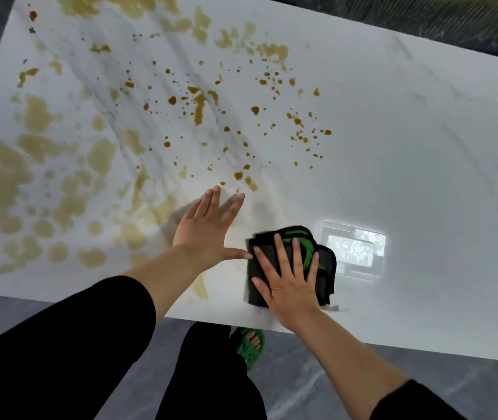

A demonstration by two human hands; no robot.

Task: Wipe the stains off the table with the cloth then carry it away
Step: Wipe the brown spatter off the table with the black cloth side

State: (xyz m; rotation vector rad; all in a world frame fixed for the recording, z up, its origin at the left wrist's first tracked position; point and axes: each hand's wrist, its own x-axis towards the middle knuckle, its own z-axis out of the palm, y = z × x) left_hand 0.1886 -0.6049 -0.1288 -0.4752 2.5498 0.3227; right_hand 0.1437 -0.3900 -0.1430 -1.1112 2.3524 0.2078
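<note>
Black-and-green cloth (326,274): folded and lying flat on the table (423,147) near its front edge, beneath the right hand.
Right hand (290,280): palm down on the cloth, fingers straight and spread; it presses, it does not grip.
Left hand (208,228): just left of the cloth, flat on the tabletop, fingers straight (thumb tip at the cloth's edge; contact uncertain).
Stains (199,107): brown drops and pale puddles beyond and left of the cloth, judged almost all unwiped.
Risk: one folded cloth may saturate and smear; strokes drawn towards the cloth's side could push liquid over the front edge.
Writing: none legible; the green marking forms no readable word.
</note>
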